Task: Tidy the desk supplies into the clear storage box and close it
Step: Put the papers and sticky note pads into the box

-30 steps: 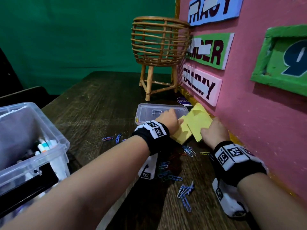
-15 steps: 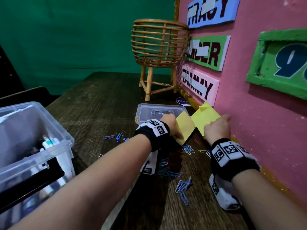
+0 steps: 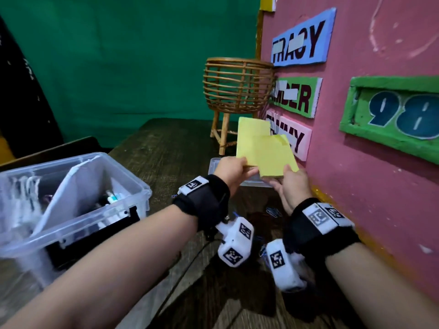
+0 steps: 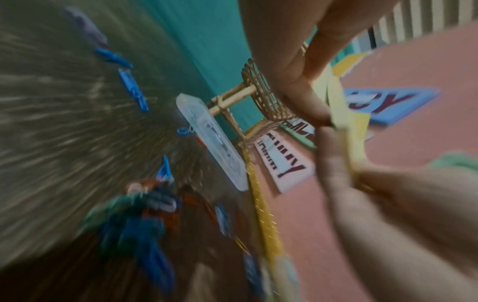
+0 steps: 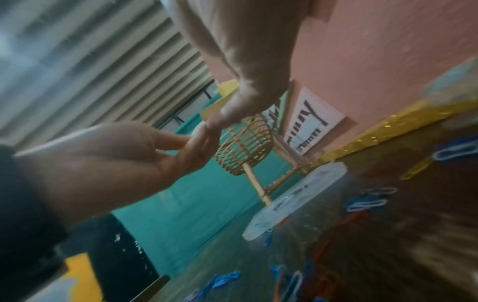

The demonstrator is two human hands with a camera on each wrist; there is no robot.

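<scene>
Squaring up: yellow notes point(image 3: 263, 150) pinched by left hand point(image 3: 234, 170) | gripped underneath by right hand point(image 3: 293, 186) | far from box point(image 3: 78, 198), left.

The desk point(image 3: 166, 148) was dark wood with a rough, streaked grain and a dull finish. At its left edge the storage box point(image 3: 133, 188) was clear, smooth plastic, faintly glossy at the rim, as was the lid point(image 3: 213, 166) lying by the right edge. The sticky notes point(image 3: 266, 150) were matt yellow paper. The basket point(image 3: 237, 86) at the far right corner was woven rattan. The paper clips point(image 3: 273, 212) looked plastic-coated.
</scene>
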